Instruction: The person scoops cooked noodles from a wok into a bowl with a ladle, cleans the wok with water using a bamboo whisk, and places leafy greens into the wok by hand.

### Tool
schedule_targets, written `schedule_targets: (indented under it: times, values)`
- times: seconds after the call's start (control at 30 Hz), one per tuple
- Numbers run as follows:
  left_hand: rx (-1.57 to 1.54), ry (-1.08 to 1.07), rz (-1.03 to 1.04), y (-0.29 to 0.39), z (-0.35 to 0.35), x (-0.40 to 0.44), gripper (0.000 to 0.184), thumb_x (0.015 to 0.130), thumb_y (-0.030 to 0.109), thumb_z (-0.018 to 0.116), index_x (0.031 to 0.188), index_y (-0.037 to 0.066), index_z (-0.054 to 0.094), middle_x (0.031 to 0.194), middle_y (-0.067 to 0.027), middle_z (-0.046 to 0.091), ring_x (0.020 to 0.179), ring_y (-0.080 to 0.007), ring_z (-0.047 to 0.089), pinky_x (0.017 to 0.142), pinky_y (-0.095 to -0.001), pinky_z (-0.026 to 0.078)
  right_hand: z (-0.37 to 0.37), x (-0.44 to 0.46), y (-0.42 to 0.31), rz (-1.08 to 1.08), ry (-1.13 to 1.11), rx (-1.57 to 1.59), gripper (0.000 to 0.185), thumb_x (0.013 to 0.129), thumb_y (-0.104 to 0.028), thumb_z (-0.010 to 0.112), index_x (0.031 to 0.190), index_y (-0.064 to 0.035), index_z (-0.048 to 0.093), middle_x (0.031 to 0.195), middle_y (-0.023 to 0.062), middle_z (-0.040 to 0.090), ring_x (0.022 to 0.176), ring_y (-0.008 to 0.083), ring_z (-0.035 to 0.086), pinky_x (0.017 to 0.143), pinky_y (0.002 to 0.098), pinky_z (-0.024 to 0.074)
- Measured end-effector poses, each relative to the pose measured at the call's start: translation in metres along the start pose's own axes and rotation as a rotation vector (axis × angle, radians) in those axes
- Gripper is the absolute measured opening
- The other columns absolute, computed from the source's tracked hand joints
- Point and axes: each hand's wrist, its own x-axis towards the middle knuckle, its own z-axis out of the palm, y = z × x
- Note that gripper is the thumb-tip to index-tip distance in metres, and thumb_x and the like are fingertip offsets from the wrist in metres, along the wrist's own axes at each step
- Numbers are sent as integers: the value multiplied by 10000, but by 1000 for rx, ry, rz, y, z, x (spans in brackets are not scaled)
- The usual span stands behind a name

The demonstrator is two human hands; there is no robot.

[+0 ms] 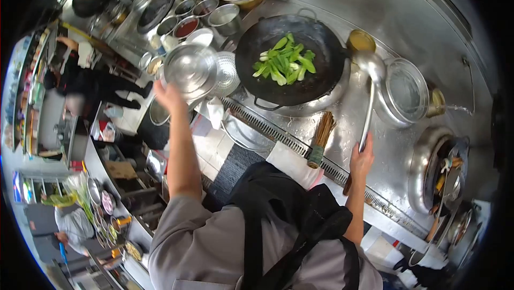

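My left hand (170, 97) is closed on the rim of a shiny metal bowl (190, 68), to the left of the wok; nothing shows inside the bowl. My right hand (362, 160) is wrapped round the handle of a long metal ladle (371, 109). The ladle's head is up at the wok's right side, near a yellowish container (362, 40). Cut leafy greens (286, 61) lie in a heap in the middle of the black two-handled wok (327, 78).
A bamboo wok brush (321, 143) lies on the steel stove top (342, 113) before the wok. Rightward stand a water-filled basin (408, 89) and another round metal vessel (423, 169). Seasoning pots (187, 28) and a perforated strainer (227, 73) are at left. Two other people work farther left.
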Motion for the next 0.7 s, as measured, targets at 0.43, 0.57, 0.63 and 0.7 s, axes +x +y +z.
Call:
schedule_targets:
  times: [0.43,0.57,0.63,0.7]
  values:
    - [1629,638,-643,53,-588,-270,187,745,141,715,761,-39,670,760,-134,700,594,-273,602,588,-431,545,17,26,63,159,141,46,430,998,-262,595,1292,48,559,784,152,630,666,247,568,657,400,488]
    - [1991,504,-893,90,-639,-358,248,811,208,695,877,-31,684,862,-155,712,685,-297,638,654,-434,562,-3,119,131,-42,318,-227,397,999,-308,558,1161,50,608,903,246,700,817,427,666,731,497,504]
    - [1907,593,-1061,106,-660,-399,278,844,227,663,957,-27,679,936,-165,711,758,-304,656,696,-432,568,-21,143,141,36,140,-618,355,998,-295,555,1114,27,646,1004,241,717,944,411,704,802,499,566]
    - [1763,702,-1210,117,-667,-431,314,878,246,631,1036,-23,673,1011,-176,709,832,-310,674,739,-430,574,-14,201,238,-135,172,-712,309,990,-297,562,1048,-2,636,972,199,700,876,356,691,753,471,552]
